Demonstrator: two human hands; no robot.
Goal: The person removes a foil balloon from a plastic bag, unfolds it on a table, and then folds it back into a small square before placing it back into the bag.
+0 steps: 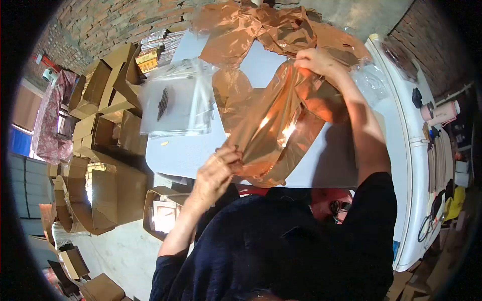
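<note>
A shiny, translucent orange-brown plastic bag [273, 128] is stretched between my two hands over the white table. My left hand [219, 168] grips its lower left edge near the table's front. At the upper end, my right hand [319, 64] pinches the gathered plastic. Light glares off the middle of the bag. Behind it lies a crumpled heap of the same orange-brown plastic [231, 42]. Left of the bag, a stack of clear plastic sleeves [175, 103] rests on the table, with dark print on the top one.
Open cardboard boxes [118, 183] crowd the left side, one small box [150, 223] standing on the floor by the table. Printed packs [155, 47] are stacked at the back left. Clear plastic [371, 80] lies right, beside a second white table [404, 165]. A brick wall [115, 22] rises behind.
</note>
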